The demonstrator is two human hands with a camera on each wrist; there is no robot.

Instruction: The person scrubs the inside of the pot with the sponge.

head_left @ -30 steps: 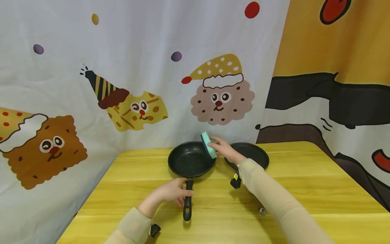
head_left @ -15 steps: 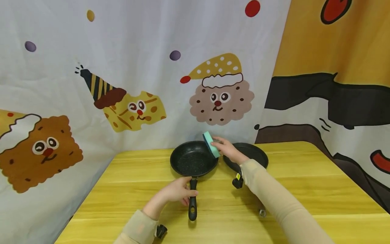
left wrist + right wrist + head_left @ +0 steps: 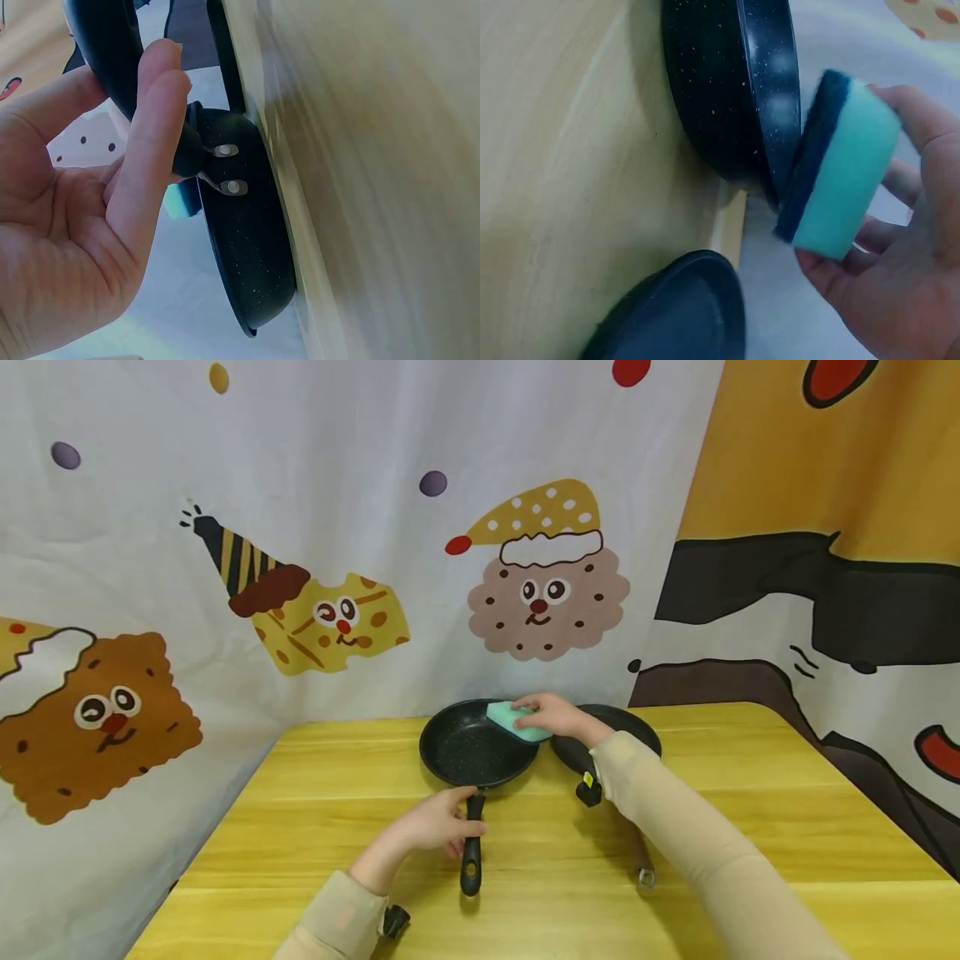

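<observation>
A black speckled frying pan [image 3: 468, 752] lies on the table, its handle [image 3: 471, 868] towards me. My left hand [image 3: 437, 823] grips that handle near the pan, with fingers curled about it in the left wrist view. Over the pan's right rim my right hand [image 3: 561, 718] holds a sponge [image 3: 510, 720], pale green with a dark scouring side. In the right wrist view the dark side of the sponge [image 3: 847, 172] faces the pan's rim [image 3: 769, 112] and appears to touch it. Fingers hide part of the sponge.
A second, shallower dark pan [image 3: 633, 731] stands close on the right, partly behind my right hand and sleeve. Its brown handle [image 3: 641, 852] points towards me. The wooden table [image 3: 300, 827] meets a cartoon-printed curtain [image 3: 360, 485] at its back edge.
My right hand has tilted the sponge from nearly upright to flatter over the pan's right rim. My left hand keeps its grip on the handle. The head view has shifted slightly.
</observation>
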